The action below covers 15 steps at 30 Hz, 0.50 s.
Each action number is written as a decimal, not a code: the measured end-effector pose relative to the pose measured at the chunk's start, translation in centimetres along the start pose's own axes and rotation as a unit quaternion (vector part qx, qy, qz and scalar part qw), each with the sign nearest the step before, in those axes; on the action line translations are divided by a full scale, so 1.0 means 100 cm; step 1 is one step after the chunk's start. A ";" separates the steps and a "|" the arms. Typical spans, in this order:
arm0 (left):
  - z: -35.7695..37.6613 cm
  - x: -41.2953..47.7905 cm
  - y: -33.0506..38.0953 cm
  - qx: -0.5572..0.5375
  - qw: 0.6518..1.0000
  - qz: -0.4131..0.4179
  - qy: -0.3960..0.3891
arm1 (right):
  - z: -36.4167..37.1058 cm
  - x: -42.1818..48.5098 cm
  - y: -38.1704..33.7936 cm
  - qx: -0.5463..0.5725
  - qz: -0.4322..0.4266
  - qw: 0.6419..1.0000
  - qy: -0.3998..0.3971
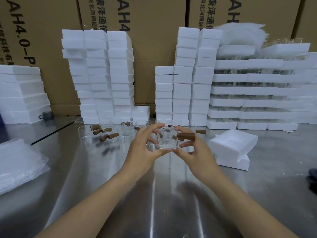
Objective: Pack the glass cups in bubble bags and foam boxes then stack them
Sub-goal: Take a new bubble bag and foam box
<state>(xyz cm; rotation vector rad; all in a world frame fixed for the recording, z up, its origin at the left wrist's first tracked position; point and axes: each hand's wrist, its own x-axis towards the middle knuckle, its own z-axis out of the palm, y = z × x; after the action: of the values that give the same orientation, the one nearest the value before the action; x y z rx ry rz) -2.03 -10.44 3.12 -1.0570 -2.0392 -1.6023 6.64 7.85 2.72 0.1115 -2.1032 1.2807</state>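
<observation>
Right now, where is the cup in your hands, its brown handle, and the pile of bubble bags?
glass cup (167, 140), head view, on its clear front wall.
brown handle (186, 136), head view, on the middle of the wooden peg.
bubble bags (18, 162), head view, on the top bag of the pile.
</observation>
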 end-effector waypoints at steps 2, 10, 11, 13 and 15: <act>-0.003 0.001 -0.002 0.011 1.000 -0.003 -0.009 | -0.001 -0.001 0.000 -0.044 -0.017 0.999 0.000; -0.009 0.003 -0.009 0.014 0.997 -0.036 -0.065 | -0.002 -0.002 -0.001 -0.177 -0.083 0.980 -0.025; -0.008 0.003 -0.008 0.018 0.997 -0.029 -0.062 | -0.004 -0.002 -0.001 -0.189 -0.088 0.978 -0.018; -0.008 0.002 -0.007 0.051 0.997 0.001 -0.054 | -0.005 -0.002 -0.003 -0.209 -0.098 0.973 -0.005; -0.007 0.002 -0.004 0.091 0.994 0.031 -0.054 | -0.005 -0.002 -0.005 -0.216 -0.108 0.970 0.004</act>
<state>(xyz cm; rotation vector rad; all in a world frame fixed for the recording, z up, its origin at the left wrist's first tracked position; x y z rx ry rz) -2.58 -11.09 3.15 -1.1488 -2.1527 -1.3272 7.22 7.94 3.15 0.1379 -2.2419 0.6767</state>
